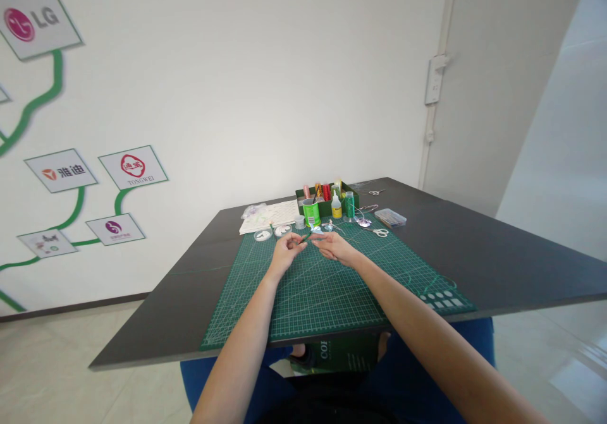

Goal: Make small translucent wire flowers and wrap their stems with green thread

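Over the green cutting mat (327, 297), my left hand (286, 251) is closed in a pinch on a thin dark-green piece (306, 237), too small to name more exactly. My right hand (336, 248) meets it from the other side, its thumb and forefinger closed at the piece's right end. Whatever lies between the right fingertips is too small to make out. Just beyond the hands are small pale blue and white ornaments (327, 226). A green-labelled can (311, 212) stands behind them, with a white jar (300, 222) at its left.
A green box (351, 190) of thread spools stands at the back, with a glue bottle (336, 206) and a green thread spool (349, 205) before it. Scissors (380, 232) and a clear case (391, 218) lie right. White cloth (270, 215) and round dishes (262, 235) lie left.
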`<state>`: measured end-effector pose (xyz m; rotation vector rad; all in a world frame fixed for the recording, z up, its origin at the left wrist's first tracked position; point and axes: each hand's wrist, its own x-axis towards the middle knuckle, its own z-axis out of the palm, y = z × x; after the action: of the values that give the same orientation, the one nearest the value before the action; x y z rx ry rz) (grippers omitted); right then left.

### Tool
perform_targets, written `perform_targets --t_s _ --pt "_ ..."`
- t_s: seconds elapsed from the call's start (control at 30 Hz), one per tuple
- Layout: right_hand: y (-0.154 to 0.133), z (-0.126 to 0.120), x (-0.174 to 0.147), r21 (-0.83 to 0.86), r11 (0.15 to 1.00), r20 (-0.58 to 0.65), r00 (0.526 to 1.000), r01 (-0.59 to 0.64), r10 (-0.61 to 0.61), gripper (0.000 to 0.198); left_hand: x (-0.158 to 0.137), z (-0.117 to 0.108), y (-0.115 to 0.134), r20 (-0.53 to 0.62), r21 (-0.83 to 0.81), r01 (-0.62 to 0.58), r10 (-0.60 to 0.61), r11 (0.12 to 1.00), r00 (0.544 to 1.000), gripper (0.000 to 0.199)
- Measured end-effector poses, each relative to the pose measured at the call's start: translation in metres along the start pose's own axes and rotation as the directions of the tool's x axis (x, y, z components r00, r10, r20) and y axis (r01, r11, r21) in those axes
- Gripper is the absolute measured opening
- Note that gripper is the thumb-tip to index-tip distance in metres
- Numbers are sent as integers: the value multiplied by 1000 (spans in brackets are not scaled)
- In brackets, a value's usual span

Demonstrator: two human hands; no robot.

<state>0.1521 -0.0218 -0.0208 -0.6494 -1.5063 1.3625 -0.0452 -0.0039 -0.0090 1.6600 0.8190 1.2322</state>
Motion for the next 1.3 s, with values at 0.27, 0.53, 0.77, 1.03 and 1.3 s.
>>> perform_targets --t_s 0.27,0.53,0.77,1.03,1.3 --pt "3 -2 2 11 1000 -4 1000 -2 2 52 -1 0 6 57 -31 12 -11 999 998 44" --pt "1 -2 1 7 1000 -8 1000 -3 3 56 -1 0 7 44 -23 6 -5 1000 999 44" --pt "-1 -1 0 -1 1000 -8 1000 -5 5 57 -1 0 8 57 46 -24 21 999 998 41" --pt "1 -2 1 -8 1000 -13 1000 -4 4 55 -1 0 9 55 47 -1 -1 999 998 39" --pt "0 -1 0 10 1000 -13 1000 -8 9 55 -1 1 8 48 18 23 -24 1000 999 40"
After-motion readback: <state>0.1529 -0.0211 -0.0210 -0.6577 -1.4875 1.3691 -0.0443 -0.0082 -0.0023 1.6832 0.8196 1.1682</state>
